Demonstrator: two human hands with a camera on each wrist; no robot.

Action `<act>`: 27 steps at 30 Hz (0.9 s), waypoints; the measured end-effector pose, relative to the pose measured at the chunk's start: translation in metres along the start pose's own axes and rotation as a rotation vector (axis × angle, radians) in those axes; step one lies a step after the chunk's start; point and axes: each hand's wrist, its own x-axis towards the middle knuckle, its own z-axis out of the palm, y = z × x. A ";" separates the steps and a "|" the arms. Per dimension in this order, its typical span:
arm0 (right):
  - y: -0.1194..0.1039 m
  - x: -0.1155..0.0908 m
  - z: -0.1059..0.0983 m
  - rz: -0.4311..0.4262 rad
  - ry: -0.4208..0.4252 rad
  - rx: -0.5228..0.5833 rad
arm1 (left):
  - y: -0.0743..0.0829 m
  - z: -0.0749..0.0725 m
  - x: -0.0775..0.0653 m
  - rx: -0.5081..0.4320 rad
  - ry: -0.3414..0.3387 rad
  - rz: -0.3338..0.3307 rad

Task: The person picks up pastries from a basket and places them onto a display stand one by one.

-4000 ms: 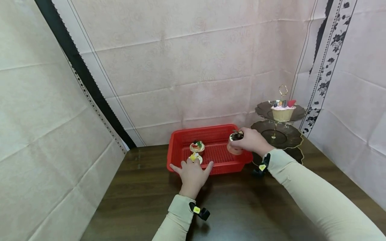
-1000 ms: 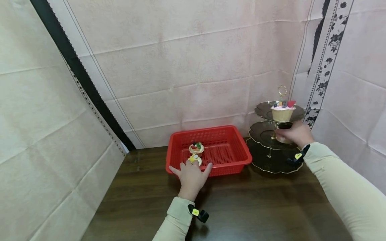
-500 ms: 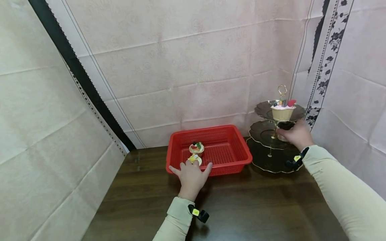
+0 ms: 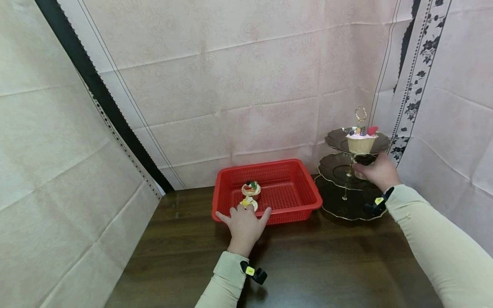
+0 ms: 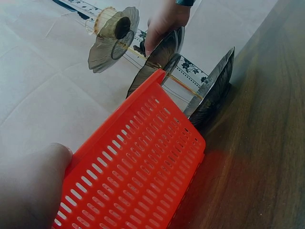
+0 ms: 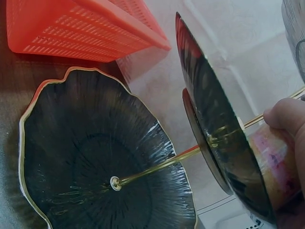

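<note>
Red plastic made up the one basket (image 4: 289, 217) on the wooden surface (image 4: 300, 265); at its 3 o'clock stood a single three-tier stand (image 4: 335, 205). At the stand's own 3 o'clock, the right hand (image 4: 381, 171) held a dark-topped cupcake (image 6: 272, 160) at the middle tier (image 4: 332, 166), its grip narrowed round the side, presumably because the top tier (image 4: 336, 137) left little headroom for fingers. Whether the tier bore the weight, I could not tell. The left hand (image 4: 245, 226), at the basket's 7 o'clock, had its grip spread wide across the near rim, likely to steady it. Four cupcakes showed: the held one, a fruit-topped cupcake (image 4: 361, 145) on the top tier, and two in the basket, a red-and-green-topped cupcake (image 4: 251, 189) towards 9 o'clock and a yellow-topped cupcake (image 4: 248, 201) towards 8.
</note>
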 end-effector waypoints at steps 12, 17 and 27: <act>-0.011 -0.002 -0.003 0.008 -0.021 0.019 | 0.000 -0.002 -0.001 -0.008 0.002 0.002; -0.011 -0.001 -0.004 -0.047 0.005 0.117 | -0.001 -0.002 -0.001 -0.005 0.001 0.003; -0.010 -0.011 -0.007 -0.089 0.006 0.219 | -0.001 -0.002 -0.002 -0.004 0.007 0.007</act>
